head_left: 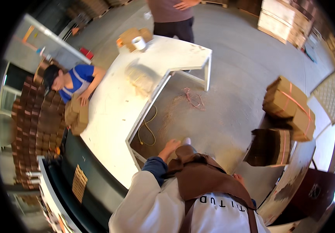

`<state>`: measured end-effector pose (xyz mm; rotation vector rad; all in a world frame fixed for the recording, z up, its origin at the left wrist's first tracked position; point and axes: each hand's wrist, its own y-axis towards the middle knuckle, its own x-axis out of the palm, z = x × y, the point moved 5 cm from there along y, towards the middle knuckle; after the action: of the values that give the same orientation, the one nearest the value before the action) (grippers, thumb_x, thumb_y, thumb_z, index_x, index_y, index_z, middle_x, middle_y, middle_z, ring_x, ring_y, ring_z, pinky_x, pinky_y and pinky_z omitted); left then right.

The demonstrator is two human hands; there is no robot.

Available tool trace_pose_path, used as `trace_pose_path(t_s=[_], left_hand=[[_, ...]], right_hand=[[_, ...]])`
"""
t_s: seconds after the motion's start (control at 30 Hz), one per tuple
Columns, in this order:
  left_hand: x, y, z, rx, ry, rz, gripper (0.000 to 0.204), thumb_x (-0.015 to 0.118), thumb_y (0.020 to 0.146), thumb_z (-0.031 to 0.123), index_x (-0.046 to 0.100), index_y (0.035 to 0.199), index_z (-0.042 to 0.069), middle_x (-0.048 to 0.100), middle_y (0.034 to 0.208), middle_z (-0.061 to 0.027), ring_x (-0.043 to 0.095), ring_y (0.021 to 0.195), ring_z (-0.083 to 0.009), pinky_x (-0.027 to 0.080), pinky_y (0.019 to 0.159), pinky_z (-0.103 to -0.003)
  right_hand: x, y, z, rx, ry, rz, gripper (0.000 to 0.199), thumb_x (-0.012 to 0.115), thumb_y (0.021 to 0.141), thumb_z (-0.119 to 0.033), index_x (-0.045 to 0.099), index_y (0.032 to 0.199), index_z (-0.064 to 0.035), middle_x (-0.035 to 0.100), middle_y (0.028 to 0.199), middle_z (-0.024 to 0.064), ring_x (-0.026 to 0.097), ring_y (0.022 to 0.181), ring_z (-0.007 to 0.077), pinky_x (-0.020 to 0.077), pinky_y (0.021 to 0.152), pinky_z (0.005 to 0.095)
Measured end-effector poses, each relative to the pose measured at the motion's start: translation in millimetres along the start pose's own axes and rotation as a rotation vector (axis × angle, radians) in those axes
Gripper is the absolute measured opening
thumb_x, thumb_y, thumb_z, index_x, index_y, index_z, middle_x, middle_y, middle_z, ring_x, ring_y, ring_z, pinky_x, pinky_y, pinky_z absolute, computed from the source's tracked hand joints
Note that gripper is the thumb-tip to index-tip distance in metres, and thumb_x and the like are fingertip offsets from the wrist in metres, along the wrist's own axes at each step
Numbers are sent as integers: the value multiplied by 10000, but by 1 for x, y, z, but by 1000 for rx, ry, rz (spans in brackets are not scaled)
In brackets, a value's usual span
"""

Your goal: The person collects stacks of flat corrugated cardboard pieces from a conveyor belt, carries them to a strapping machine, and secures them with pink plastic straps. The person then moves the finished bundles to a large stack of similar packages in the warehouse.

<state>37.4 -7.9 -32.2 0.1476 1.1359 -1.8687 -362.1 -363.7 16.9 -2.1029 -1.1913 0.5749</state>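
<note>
My left hand hangs low beside the brown apron, near the inner edge of the white table. Its fingers are small and smeared, and nothing is plainly seen in them. On the other side of the apron only a bit of my right hand shows; the apron hides the rest. That hand is nearest to the strapped bundles of flat cardboard on the right: a lower dark-faced bundle and a taller brown bundle.
Across the table, a co-worker in blue leans over a cardboard bundle. Another person stands behind it. A dark conveyor belt runs at left. Pink strapping and a yellow cord lie on the floor.
</note>
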Motion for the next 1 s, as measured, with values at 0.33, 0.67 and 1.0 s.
trace_pose_path(t_s=[0.33, 0.67, 1.0], left_hand=[[-86, -50, -55, 89, -177, 39, 622, 607, 844, 485, 526, 1265, 34, 628, 1140, -188, 618, 1015, -303, 479, 856, -394], [-221, -98, -114, 52, -694, 357, 642, 612, 860, 459, 488, 1280, -10, 644, 1107, -216, 612, 1049, -301, 473, 908, -368], [-209, -167, -181, -216, -1012, 976, 576, 624, 886, 387, 483, 1287, -2, 621, 1149, -231, 610, 1072, -299, 487, 910, -367]], right_hand=[[83, 88, -137, 48, -294, -71, 431, 527, 943, -394, 512, 1178, -33, 662, 926, 106, 661, 730, 181, 465, 551, 278], [368, 156, -282, -126, -642, -451, 461, 525, 942, -375, 486, 1231, -18, 650, 1020, 166, 673, 822, 249, 510, 632, 335], [588, 153, -313, -523, -988, -986, 325, 564, 938, -321, 554, 1107, -43, 661, 918, 115, 656, 710, 184, 465, 552, 278]])
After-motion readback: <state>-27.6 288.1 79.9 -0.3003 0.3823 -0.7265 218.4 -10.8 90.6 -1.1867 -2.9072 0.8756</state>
